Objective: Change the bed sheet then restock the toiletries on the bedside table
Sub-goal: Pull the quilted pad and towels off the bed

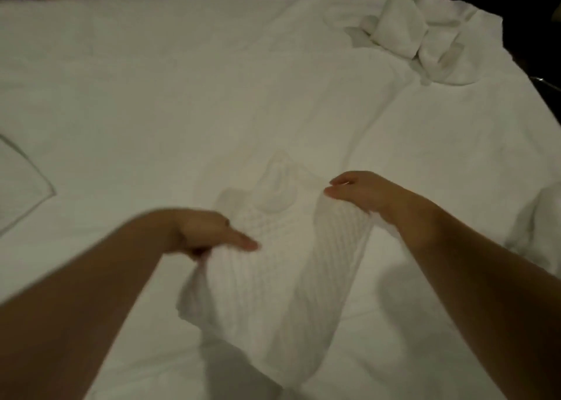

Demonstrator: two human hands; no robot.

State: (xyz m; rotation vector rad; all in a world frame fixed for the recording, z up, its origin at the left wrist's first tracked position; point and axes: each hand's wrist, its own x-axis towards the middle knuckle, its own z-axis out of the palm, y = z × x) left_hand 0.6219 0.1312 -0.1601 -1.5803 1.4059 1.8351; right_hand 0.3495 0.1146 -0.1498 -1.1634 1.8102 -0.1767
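a white waffle-weave cloth (273, 278) is held up between both grips, pinched by the left hand (209, 232) and right hand (355, 191). beneath them a bed sheet (151, 81) is already spread (wrinkled); toiletries are unseen, judged undone.

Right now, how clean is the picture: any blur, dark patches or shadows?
Head view: dim and soft throughout; left hand motion-blurred, right hand sharper; the towel they hold casts shadows on the sheet; far corners dark.
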